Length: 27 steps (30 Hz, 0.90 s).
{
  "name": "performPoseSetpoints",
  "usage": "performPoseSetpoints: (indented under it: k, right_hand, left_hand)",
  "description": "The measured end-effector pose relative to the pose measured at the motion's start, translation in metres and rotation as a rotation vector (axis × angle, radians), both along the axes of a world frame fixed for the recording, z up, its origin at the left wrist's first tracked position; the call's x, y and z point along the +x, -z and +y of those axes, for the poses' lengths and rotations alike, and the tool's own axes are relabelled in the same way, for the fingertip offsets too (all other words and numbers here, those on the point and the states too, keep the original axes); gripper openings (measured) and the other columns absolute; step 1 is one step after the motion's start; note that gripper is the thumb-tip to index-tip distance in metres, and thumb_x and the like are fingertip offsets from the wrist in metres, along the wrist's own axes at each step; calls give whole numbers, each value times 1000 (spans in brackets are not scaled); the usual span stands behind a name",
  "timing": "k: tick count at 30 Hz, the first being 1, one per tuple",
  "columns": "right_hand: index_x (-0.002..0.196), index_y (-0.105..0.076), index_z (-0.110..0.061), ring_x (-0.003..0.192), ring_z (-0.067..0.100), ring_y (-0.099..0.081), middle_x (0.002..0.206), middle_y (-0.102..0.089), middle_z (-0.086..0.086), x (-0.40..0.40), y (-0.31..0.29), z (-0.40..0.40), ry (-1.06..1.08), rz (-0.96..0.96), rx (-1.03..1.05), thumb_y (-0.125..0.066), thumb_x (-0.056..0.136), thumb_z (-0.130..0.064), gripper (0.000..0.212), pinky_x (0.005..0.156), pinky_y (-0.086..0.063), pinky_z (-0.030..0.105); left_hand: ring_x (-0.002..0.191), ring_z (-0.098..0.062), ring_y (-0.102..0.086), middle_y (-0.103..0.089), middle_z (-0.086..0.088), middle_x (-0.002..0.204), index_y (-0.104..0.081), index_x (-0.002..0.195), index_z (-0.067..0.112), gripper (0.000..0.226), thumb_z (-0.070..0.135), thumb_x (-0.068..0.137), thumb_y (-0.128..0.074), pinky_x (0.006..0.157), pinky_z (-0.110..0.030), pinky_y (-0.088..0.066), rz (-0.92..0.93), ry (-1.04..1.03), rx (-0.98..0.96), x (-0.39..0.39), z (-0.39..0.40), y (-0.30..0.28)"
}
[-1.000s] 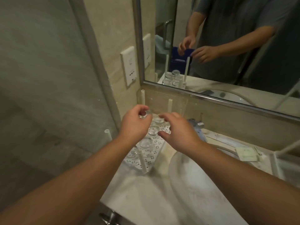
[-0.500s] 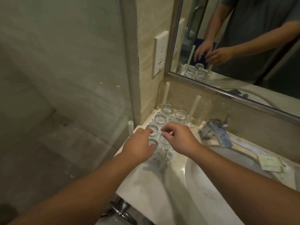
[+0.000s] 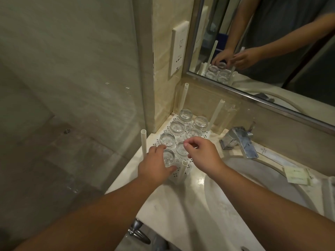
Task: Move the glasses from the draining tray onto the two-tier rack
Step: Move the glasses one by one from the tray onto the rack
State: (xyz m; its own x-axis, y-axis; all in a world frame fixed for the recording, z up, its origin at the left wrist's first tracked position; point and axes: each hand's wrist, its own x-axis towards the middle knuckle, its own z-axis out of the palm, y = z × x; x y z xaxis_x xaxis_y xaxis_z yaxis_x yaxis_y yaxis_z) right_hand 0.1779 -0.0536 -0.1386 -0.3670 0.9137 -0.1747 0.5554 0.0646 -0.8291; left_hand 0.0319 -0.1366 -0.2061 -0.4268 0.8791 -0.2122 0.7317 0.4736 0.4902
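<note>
Now, with your left hand (image 3: pixel 155 166) curled round the nearest glass (image 3: pixel 169 157) on the tray (image 3: pixel 183 173) and your right hand (image 3: pixel 201 153) loosely curled, holding nothing, lift straight up, clear of the 6 neighbours.

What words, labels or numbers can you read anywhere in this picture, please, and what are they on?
None can be read.
Small packets on the counter: printed marks, too small and blurred.
Wall socket plate: only slots and a faint symbol, no legible text.
Glasses: no markings visible.

Clear glasses (image 3: pixel 176 127), white perforated tray (image 3: pixel 186 169)
</note>
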Motion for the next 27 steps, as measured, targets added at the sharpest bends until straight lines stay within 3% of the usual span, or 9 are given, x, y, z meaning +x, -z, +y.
performPoseSetpoints:
  k: [11, 14, 20, 24, 27]
  right_hand:
    - [83, -68, -30, 78, 13, -66, 81, -68, -9, 7, -2, -9, 17, 52, -17, -63, 91, -23, 12, 75, -52, 29]
    - [88, -69, -26, 76, 15, -67, 83, -68, -7, 11, 1, -13, 34, 57, -40, -63, 91, -24, 8, 73, -52, 27]
    - [91, -70, -26, 65, 13, -68, 84, -69, -7, 18, -3, -18, 118, 133, -145, -62, 92, -25, 8, 54, -47, 19]
    - [91, -71, -24, 59, 8, -64, 86, -72, -2, 19, -12, -20, 162, 225, -215, -61, 92, -26, 10, 58, -50, 27]
    - [92, -70, -22, 60, 8, -64, 90, -73, 3, 16, -20, -20, 208, 296, -257, -60, 94, -28, 12, 58, -52, 26]
  left_hand:
    - [111, -12, -60, -54, 14, 125, -52, 131, 38, 73, 59, 66, -78, 74, -26, -40, 1, -61, 82, -1, -1, -7]
    - [107, -12, -60, -54, 14, 117, -55, 126, 38, 67, 56, 65, -77, 73, -28, -44, -18, -81, 136, 0, -5, -15]
    - [98, -12, -60, -51, 14, 108, -59, 123, 36, 60, 47, 67, -79, 71, -26, -41, -20, -82, 297, 4, -3, -55]
    - [97, -12, -59, -54, 9, 110, -60, 128, 35, 63, 49, 69, -80, 72, -24, -40, -10, -47, 383, 6, 4, -91]
    - [96, -12, -60, -55, 10, 109, -60, 129, 36, 65, 51, 69, -80, 72, -27, -47, -10, -35, 451, 10, 9, -121]
